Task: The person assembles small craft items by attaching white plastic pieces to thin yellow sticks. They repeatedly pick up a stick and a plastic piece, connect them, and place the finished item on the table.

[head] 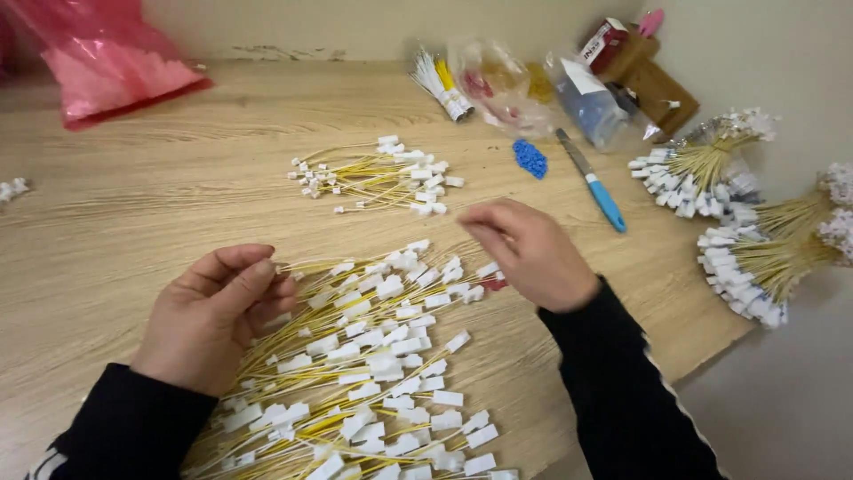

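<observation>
Small assembly workbench, wooden table (178,178), bundled wire leads (755,258), utility knife (593,182)

A pink plastic bag (107,62) lies at the far left of the wooden table (178,204). A blue-handled knife (593,182) rests to the right, just beside a small heap of blue pieces (530,159). Clear plastic bags (533,89) and a brown box (653,84) crowd the far right corner. Bundled yellow wires (711,164) lie at the right edge.
</observation>
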